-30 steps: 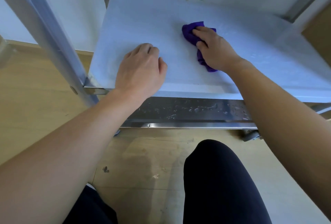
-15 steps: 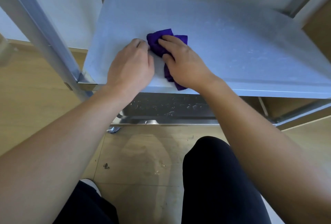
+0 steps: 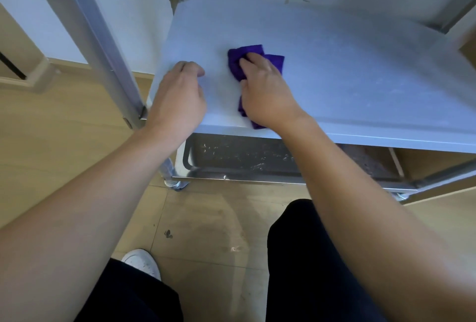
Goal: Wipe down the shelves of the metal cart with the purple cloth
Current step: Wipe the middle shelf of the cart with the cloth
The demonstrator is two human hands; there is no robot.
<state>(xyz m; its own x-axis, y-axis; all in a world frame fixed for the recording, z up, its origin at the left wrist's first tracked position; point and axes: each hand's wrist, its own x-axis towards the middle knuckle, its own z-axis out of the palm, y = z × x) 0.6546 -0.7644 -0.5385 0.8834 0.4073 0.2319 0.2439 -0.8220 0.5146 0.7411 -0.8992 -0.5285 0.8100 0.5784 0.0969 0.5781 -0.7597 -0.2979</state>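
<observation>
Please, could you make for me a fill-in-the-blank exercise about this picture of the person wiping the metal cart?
The cloth under the right hand is ____ in colour.
The left hand rests on the shelf, to the ____ of the cloth.
Of the two shelves in view, the cloth lies on the ____ one.
The shoe on the floor is ____.
Missing words: purple; left; upper; white.

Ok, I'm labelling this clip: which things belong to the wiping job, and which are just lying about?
In the job: purple cloth; right hand holding it; shelf being wiped; left hand resting on it; lower shelf; cart post.
Lying about: white shoe; wooden floor; dark floor stain.
</observation>
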